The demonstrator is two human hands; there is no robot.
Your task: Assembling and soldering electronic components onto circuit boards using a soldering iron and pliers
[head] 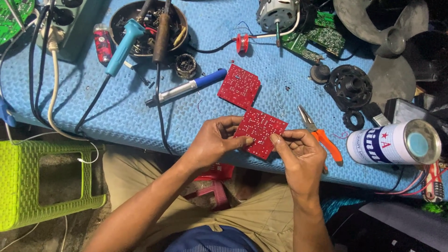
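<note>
At the far left a green plastic stool (18, 184) stands by your knee. On the blue mat (116, 112) lie a teal-handled soldering iron (122, 46) and a blue-capped tool (186, 87), untouched. Your left hand (212, 140) pinches the held red circuit board (260, 132) at its left edge, over the mat's near edge; your right hand (301, 156) grips its right edge, fingers closed. A second red board (239, 86) lies just beyond it. Orange-handled pliers (319, 133) and a can (394, 142) sit right. No soldering looks begun; you seem only to inspect.
</note>
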